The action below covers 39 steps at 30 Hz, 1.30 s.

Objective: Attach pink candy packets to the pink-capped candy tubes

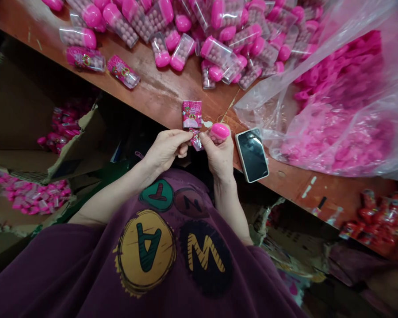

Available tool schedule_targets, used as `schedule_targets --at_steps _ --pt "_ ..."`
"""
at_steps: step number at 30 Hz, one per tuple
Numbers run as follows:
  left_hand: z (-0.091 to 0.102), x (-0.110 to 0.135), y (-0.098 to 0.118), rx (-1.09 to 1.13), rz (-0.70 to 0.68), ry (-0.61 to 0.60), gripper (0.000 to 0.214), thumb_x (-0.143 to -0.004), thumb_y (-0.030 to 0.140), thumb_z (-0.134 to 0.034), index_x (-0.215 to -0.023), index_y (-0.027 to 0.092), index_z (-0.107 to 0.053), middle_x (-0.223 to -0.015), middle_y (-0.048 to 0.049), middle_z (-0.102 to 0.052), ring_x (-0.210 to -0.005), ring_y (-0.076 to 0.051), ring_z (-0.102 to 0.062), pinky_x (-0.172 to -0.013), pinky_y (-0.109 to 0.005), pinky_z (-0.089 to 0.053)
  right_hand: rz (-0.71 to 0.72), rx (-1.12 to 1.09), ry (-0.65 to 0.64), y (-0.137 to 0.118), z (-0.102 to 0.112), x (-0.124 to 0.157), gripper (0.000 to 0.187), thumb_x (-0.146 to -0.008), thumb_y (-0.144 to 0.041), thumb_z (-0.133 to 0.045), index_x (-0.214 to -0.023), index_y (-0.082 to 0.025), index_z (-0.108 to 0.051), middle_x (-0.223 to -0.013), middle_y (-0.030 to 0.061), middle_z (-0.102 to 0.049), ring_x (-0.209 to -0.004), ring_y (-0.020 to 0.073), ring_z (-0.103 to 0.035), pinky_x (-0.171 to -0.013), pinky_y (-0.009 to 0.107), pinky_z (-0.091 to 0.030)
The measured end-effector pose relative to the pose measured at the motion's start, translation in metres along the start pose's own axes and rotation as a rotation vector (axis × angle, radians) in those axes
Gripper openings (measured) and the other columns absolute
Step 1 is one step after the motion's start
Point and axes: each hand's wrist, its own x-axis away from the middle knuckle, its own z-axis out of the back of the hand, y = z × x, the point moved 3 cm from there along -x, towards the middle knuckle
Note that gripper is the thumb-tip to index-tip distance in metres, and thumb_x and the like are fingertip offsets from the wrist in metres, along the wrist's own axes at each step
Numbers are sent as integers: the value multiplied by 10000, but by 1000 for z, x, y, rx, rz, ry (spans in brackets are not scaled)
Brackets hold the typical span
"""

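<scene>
Between its closed fingertips, the left hand pinches a printed sleeve. The right hand grips it by the thumb and encloses a pink-capped container, perhaps so both are near together. Flat sleeves lie just above, probably for easy reach. The worn brown bench bears filled containers at upper middle; a cardboard box stands left.

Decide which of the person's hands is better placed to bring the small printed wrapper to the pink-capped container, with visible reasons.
Probably the left hand: it pinches the small printed wrapper and holds nothing else visible, while the right hand, also at the wrapper, already grips the pink-capped container.
</scene>
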Motion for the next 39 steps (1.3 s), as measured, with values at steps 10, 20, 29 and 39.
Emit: schedule_targets --at_steps 10,20,29,39 --pt "12 -8 14 82 -114 227 341 -845 267 -885 -655 150 -627 -605 21 -598 -445 -24 -430 -421 -192 -311 -275 -274 -231 -19 1 15 530 -830 -706 -749 -1169 -310 -651 -896 -25 -642 -663 123 -548 -549 263 -474" --pt "9 -6 8 57 -209 279 367 -908 368 -850 -688 171 -632 -595 38 -570 -458 -35 -444 -464 -196 -395 -129 -110 -171 -6 -8 40 497 -910 -526 -799 -1345 -369 -615 -989 -15 -623 -608 102 -520 -544 295 -494" --pt "4 0 9 39 -274 268 362 -880 389 -876 -695 173 -651 -558 53 -544 -459 -43 -457 -469 -199 -388 -61 -81 -2 -3 -12 34 486 -918 -568 -785 -1298 -365 -560 -1015 -15 -601 -559 71 -473 -467 256 -450" --pt "9 -3 1 44 -245 189 292 -894 322 -857 -722 168 -679 -531 53 -556 -459 -51 -488 -485 -197 -392 -251 -266 -80 -4 -20 40 545 -853 -502 -849 -1241 -321 -512 -874 -76 -589 -481 41 -423 -415 213 -359"
